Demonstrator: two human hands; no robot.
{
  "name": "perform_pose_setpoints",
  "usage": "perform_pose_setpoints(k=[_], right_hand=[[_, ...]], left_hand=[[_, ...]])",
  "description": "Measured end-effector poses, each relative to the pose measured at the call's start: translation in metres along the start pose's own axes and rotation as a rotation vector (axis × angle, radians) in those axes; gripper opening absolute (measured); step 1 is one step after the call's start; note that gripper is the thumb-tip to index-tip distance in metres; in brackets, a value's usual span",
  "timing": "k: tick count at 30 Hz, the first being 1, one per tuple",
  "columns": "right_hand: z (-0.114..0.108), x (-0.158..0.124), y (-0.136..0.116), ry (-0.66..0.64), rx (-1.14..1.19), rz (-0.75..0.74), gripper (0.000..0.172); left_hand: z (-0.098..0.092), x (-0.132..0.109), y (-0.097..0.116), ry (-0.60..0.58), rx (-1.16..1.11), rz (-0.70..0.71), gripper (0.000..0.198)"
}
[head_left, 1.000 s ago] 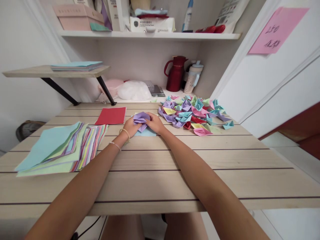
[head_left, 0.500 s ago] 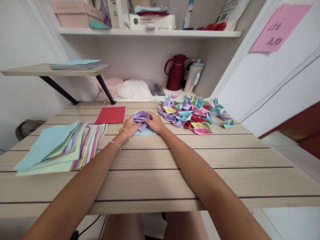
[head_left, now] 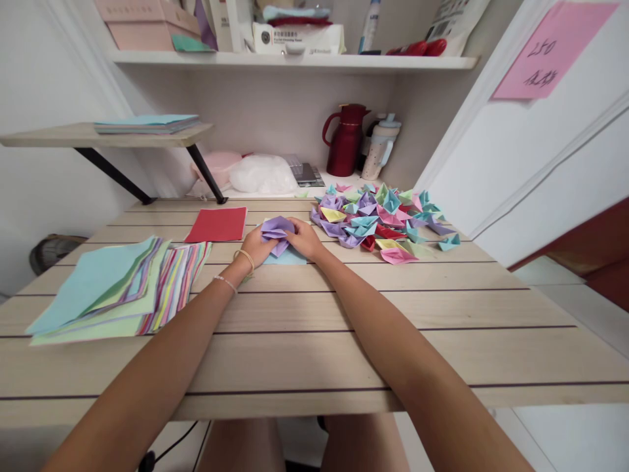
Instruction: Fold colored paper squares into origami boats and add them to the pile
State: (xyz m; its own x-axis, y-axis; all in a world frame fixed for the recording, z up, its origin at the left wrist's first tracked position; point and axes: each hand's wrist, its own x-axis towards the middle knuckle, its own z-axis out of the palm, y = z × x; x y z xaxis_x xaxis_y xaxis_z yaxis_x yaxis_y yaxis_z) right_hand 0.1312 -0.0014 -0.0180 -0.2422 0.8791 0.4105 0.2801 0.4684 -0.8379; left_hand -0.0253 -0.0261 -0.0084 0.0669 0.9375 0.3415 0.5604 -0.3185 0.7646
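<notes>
A partly folded purple origami paper (head_left: 278, 231) is held between both hands near the middle of the table. My left hand (head_left: 259, 248), with bracelets on the wrist, grips its left side. From the right, my right hand (head_left: 304, 239) pinches the other side, thumb at the lower fold. Under the hands lies a light blue sheet (head_left: 289, 256), mostly covered. To the right spreads a heap of folded paper boats (head_left: 366, 223) in purple, teal, pink, yellow and red. Red square paper (head_left: 217, 225) lies beyond my left hand.
A fanned stack of coloured paper (head_left: 98, 282) lies at the left, near my left forearm. Behind it stands a small raised wooden shelf (head_left: 59, 136) on black legs. A red thermos jug (head_left: 343, 144) and a pale tumbler (head_left: 380, 147) stand at the back.
The hands and purple paper look almost the same as before. The whole view has shifted very slightly.
</notes>
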Motion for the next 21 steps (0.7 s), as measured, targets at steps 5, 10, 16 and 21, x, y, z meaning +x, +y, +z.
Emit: perform_pose_setpoints(k=[5, 10, 16, 21], right_hand=[[0.0, 0.0, -0.001, 0.001, 0.069, 0.026, 0.024], [-0.001, 0.001, -0.003, 0.013, 0.313, 0.069, 0.022], [-0.002, 0.004, 0.0, 0.071, 0.556, 0.184, 0.019], [-0.006, 0.002, -0.002, 0.086, 0.653, 0.204, 0.023]], left_hand=[[0.001, 0.001, -0.004, 0.014, -0.063, 0.002, 0.031], [0.005, 0.004, -0.009, 0.044, -0.266, 0.01, 0.03], [0.003, -0.001, 0.003, -0.035, -0.605, -0.126, 0.047], [0.0, -0.004, 0.009, 0.045, -0.723, -0.112, 0.045]])
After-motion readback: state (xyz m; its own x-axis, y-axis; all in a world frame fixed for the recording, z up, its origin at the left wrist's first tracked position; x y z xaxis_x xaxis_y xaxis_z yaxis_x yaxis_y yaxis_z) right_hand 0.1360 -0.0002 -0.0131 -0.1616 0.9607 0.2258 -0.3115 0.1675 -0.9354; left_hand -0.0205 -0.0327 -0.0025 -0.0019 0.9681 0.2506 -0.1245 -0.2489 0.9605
